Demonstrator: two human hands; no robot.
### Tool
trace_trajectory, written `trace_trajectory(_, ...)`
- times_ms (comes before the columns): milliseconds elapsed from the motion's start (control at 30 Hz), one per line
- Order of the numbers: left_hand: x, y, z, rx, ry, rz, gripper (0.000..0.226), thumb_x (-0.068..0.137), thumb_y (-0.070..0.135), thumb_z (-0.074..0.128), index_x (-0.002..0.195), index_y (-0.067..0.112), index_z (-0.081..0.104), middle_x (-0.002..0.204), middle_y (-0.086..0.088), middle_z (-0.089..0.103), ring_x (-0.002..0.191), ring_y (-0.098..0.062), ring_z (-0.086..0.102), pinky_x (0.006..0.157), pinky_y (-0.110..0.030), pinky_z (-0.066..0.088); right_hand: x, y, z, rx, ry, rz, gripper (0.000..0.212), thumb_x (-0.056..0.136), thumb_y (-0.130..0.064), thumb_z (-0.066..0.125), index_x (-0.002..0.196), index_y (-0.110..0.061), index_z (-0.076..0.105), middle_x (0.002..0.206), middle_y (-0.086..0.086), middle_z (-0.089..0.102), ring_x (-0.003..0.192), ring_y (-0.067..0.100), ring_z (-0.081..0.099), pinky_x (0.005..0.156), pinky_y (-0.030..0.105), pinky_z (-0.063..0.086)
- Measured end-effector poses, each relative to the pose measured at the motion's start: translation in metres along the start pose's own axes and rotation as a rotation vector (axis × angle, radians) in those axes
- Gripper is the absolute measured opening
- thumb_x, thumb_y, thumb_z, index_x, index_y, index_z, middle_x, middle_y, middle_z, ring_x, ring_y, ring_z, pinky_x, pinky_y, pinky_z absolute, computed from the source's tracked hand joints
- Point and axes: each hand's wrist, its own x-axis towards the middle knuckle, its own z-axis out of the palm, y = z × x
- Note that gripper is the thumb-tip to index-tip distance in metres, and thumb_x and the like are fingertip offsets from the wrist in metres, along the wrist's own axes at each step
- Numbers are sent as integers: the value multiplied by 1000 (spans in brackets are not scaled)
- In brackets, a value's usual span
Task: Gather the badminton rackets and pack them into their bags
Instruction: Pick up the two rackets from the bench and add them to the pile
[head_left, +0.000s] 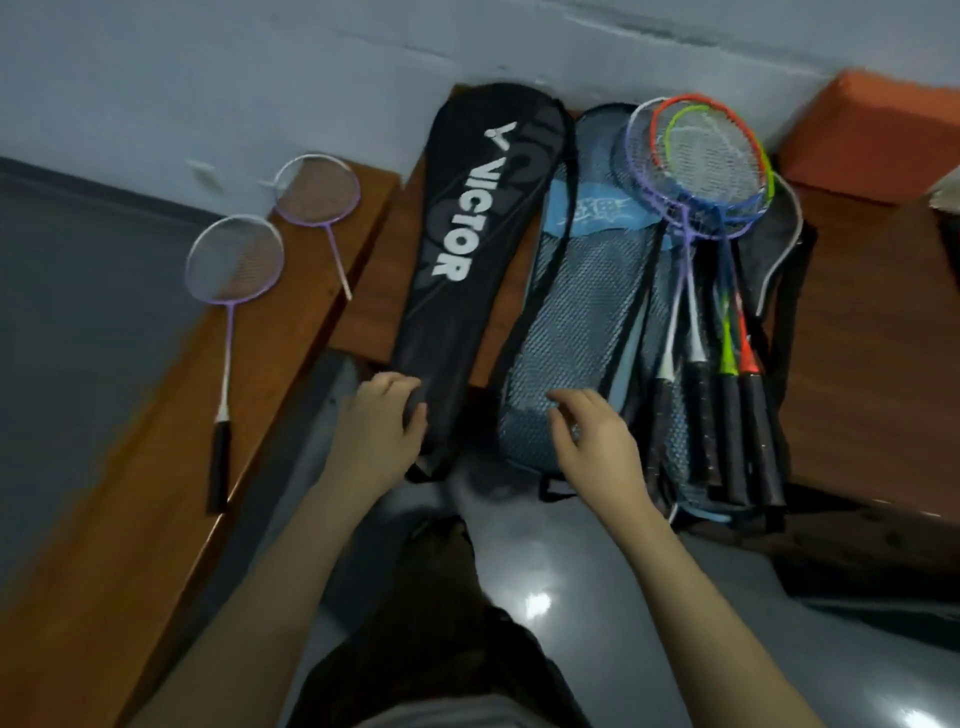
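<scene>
A black Victor racket bag (467, 249) lies on the wooden bench, and my left hand (382, 421) grips its near, narrow end. Beside it lies a blue mesh racket bag (576, 312); my right hand (597, 436) hovers over its near end with fingers loosely curled, holding nothing. Several rackets (711, 291) with purple, blue, green and orange frames are piled on a dark bag at the right. Two purple rackets lie apart on the left bench, one nearer (228, 312) and one farther (324, 208).
The wooden bench (130, 493) runs in an L along a grey wall. An orange cushion (872, 135) sits at the far right. Glossy grey floor (545, 597) lies below my arms, with my legs at the bottom centre.
</scene>
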Motion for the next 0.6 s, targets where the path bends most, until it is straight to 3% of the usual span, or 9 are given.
trace_trajectory(167,-47,-102,-11,-112,-65,-300,30,90,19,54,116,4,57,118,-16,55,107,-33,53,93,-49,42,6,-58,72,45,-156,-37,25,92,-17,51,114,-11,62,105,6,63,93,23,60,76,30,47)
trace_trajectory(300,-57,-195,-22,-151,-126,-548,33,92,23,50,121,6,55,123,-16,53,109,-31,53,93,-42,42,27,-113,137,31,-300,-63,27,94,-17,49,119,-14,59,114,2,61,100,18,60,79,31,49)
trace_trajectory(500,-35,-303,-40,-112,-225,-667,33,91,27,48,118,11,54,116,-16,53,105,-34,51,90,-44,43,79,-177,236,-38,-469,-68,31,95,-16,46,124,-13,55,118,3,57,104,19,56,75,29,45)
trace_trajectory(600,-12,-339,-45,-150,-254,-690,36,89,28,48,121,12,54,118,-18,53,109,-35,50,92,-45,43,110,-191,274,-39,-545,11,32,94,-13,46,126,-11,53,119,6,55,106,22,56,81,37,48)
